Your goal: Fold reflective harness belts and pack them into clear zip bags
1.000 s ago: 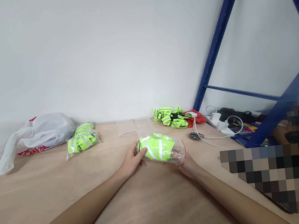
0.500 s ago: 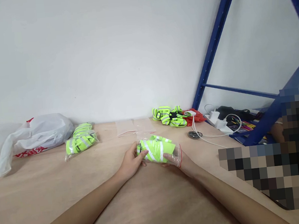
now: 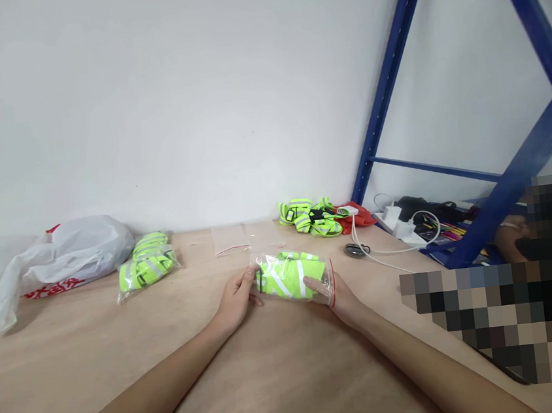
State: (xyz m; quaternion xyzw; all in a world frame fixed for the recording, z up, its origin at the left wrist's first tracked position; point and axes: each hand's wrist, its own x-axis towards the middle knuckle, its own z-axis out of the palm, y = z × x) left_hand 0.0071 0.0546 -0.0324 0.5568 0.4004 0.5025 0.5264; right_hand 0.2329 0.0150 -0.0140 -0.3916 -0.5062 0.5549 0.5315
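In the head view we hold a clear bag (image 3: 290,276) of folded yellow-green bands over the middle of the table (image 3: 284,376). Our left hand (image 3: 236,297) grips the bag's left end, fingers closed on it; our right hand (image 3: 337,295) pinches the right end by the red-lined mouth, thumb on top. Further left lies a second packed bag (image 3: 147,267), just beside a white sack (image 3: 59,259). Loose bands (image 3: 310,216) lie near the wall, empty bags (image 3: 240,238) between them and the packed one. A cable (image 3: 384,251) runs to the blue rack (image 3: 449,168).
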